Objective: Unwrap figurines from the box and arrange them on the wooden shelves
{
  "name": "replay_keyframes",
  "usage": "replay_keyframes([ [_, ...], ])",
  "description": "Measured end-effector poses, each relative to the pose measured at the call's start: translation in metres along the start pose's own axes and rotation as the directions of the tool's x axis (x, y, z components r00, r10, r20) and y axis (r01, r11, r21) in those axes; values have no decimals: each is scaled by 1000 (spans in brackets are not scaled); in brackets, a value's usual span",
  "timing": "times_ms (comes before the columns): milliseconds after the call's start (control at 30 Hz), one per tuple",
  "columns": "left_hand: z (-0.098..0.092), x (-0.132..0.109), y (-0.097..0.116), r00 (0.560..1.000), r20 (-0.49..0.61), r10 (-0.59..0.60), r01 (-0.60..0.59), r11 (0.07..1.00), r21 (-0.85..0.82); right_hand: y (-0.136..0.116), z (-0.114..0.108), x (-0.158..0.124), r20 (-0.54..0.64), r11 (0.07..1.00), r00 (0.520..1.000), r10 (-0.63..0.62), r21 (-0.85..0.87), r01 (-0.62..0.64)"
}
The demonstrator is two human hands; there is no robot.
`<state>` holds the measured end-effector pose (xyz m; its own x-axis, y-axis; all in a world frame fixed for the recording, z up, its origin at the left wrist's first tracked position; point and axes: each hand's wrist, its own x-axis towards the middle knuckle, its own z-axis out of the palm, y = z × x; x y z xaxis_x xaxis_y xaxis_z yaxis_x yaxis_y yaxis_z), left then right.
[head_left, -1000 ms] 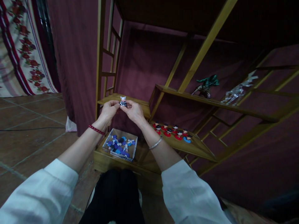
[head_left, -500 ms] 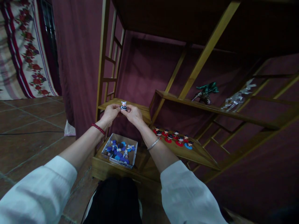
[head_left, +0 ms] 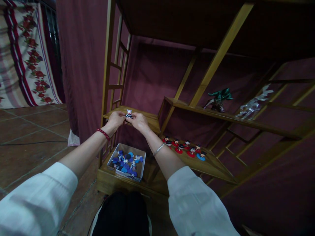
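Note:
A small figurine point(head_left: 129, 113) with a pale head and a dark lower part is held upright between both hands. My left hand point(head_left: 116, 119) pinches it from the left, and my right hand point(head_left: 138, 121) grips it from the right. Both hands are in front of a small upper-left wooden shelf point(head_left: 150, 118); whether the figurine's base touches the wood I cannot tell. Below them sits an open cardboard box point(head_left: 143, 170) holding several blue-and-white figurines point(head_left: 125, 160), jumbled together.
Several figurines point(head_left: 192, 150) on red bases and one on a blue base point(head_left: 201, 156) stand on a lower right shelf point(head_left: 214, 167). Above them are a green-caped figure point(head_left: 219, 99) and a clear statuette point(head_left: 254, 104). A slatted side frame point(head_left: 115, 87) rises at left.
Both hands and the figurine have shifted very slightly left and down in the picture. The view has tilted a little. Both hands keep their hold.

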<state>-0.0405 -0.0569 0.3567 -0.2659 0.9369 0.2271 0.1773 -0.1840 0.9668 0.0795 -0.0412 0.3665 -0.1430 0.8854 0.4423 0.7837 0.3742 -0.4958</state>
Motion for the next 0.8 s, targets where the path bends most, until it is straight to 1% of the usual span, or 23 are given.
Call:
replay_keyframes([
  [100, 0, 8, -4, 999, -34, 13, -10, 994, 109, 0, 1, 5, 3, 999, 1000, 8, -34, -8],
  [167, -1, 13, -7, 999, -38, 22, -16, 988, 156, -1, 2, 8, 6, 999, 1000, 12, -48, -12],
  [267, -3, 19, -6, 999, -12, 30, -27, 982, 188, -2, 4, 12, 5, 998, 1000, 26, -49, -26],
  [400, -7, 21, 3, 1000, 10, 3, -5, 979, 205, -5, 7, 18, 10, 999, 1000, 26, -24, -26],
  [567, -8, 27, 12, 998, 23, -56, 52, 985, 166, -8, 9, 27, 20, 998, 999, 45, -42, -44],
  [800, -4, 47, 9, 995, 18, -97, 96, 995, 35, -7, 14, 43, 31, 997, 997, 74, 10, -75],
])
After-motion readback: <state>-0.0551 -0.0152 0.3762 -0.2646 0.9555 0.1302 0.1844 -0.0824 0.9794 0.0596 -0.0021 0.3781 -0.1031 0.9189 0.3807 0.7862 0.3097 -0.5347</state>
